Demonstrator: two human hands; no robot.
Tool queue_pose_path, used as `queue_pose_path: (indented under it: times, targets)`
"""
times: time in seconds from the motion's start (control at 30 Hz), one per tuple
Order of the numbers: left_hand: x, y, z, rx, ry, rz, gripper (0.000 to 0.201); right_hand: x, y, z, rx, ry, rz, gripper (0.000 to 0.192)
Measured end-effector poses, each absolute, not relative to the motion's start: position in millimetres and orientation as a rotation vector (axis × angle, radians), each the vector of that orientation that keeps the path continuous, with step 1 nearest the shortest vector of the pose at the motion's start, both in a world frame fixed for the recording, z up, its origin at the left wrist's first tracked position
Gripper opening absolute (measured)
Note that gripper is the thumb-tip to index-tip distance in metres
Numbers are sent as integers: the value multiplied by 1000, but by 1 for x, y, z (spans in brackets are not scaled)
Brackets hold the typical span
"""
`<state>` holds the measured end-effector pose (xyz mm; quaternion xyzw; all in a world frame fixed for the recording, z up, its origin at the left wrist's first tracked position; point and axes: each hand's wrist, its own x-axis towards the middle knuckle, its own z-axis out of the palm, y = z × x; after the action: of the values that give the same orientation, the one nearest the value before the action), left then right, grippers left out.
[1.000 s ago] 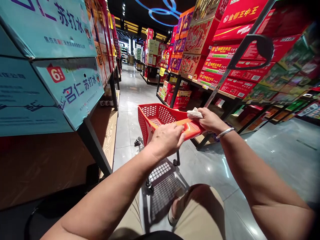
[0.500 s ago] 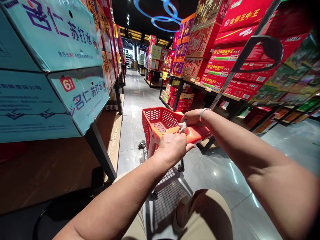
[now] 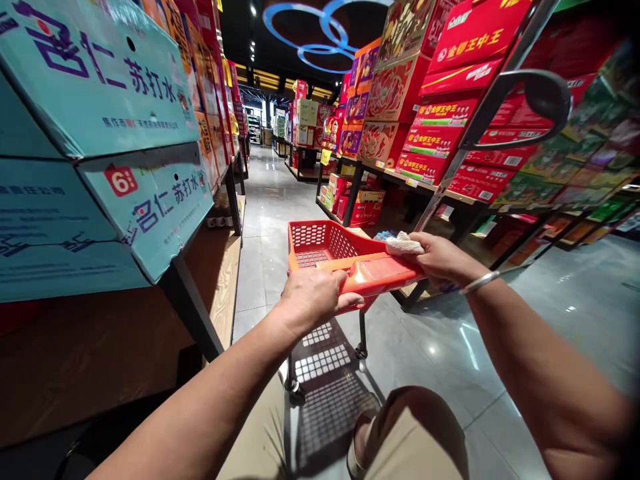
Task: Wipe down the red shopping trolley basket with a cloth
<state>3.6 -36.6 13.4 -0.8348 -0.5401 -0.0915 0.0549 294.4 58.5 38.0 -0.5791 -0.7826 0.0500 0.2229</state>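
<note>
In the head view a red shopping cart (image 3: 327, 233) stands before me, its perforated basket facing up the aisle. My left hand (image 3: 313, 293) is wrapped round the left part of its orange-red handle (image 3: 383, 270). At the handle's right end, my right hand (image 3: 443, 257) has its fingers closed on a whitish cloth (image 3: 404, 245), which lies against the handle. Something blue (image 3: 385, 235) shows just beyond the cloth; I cannot make out what it is. A silver bracelet (image 3: 480, 282) circles my right wrist.
Pale blue cartons (image 3: 145, 213) are stacked close on the left. Red boxes (image 3: 440, 140) fill the shelves on the right. A slanting metal pole with a black loop (image 3: 520, 110) rises near my right hand. The tiled aisle floor (image 3: 265, 200) runs ahead between shelves.
My right hand has slid right along the handle with the whitish cloth, away from my left hand. My left hand and the view have shifted slightly. The cart's handle shows more fully.
</note>
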Motion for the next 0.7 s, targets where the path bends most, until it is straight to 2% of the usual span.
queue_pose_path:
  times: [0.13,0.23,0.37,0.43,0.57,0.7]
  targets:
    - [7,-39,26,-2534,-1736,-231,63,254,14,13,-1081,-2081,29,39]
    - [23,-41,30,-2487,-1753,-333,78,228,-7,0,-862,-2126,-51,47]
    - [36,-37,22,-2435,-1797,-350,92,238,-8,-4,-694,-2215,-65,39]
    - [34,-34,18,-2426,-1775,-291,90,265,2,-3,-715,-2221,-70,40]
    - [22,-31,15,-2447,-1711,-247,86,336,31,-5,-1026,-2189,-94,53]
    - [17,-33,17,-2424,-1737,-245,89,374,47,-12,-1207,-1956,-125,41]
